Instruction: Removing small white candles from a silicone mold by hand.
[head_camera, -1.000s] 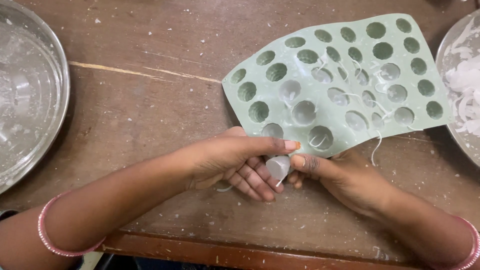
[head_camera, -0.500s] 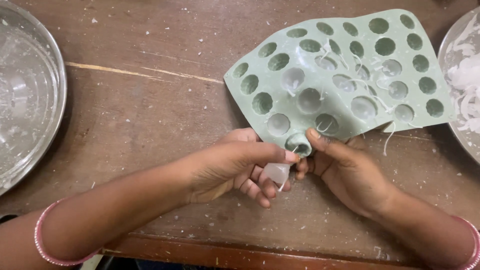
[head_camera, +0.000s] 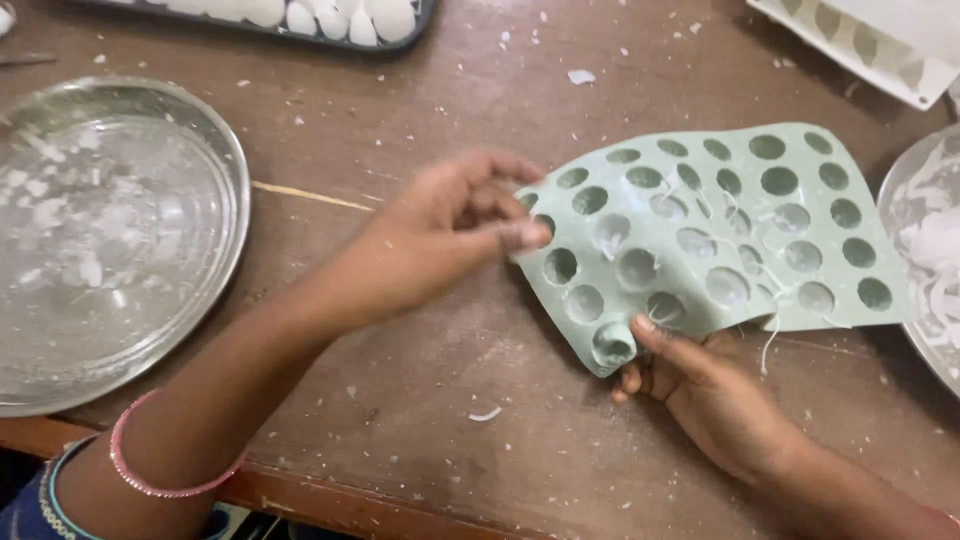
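Observation:
A pale green flexible mould (head_camera: 720, 235) with many round cavities lies on the brown wooden table, its near-left corner lifted. Some cavities hold white wax pieces with thin wicks, others show empty. My right hand (head_camera: 705, 390) grips the mould's near edge, thumb on top beside a cavity. My left hand (head_camera: 455, 235) is raised over the mould's left edge, fingers pinched together; whether a small white piece sits between them is unclear.
A large round steel plate (head_camera: 110, 240) with white wax flakes sits at the left. Another steel dish (head_camera: 925, 250) with white scraps is at the right edge. A dark tray (head_camera: 310, 20) of white pieces lies at the top; a second mould (head_camera: 860, 45) top right.
My left hand has risen from the near edge to the mould's left side. The white piece it pulled out is no longer plainly seen. The view has tilted up, showing more table.

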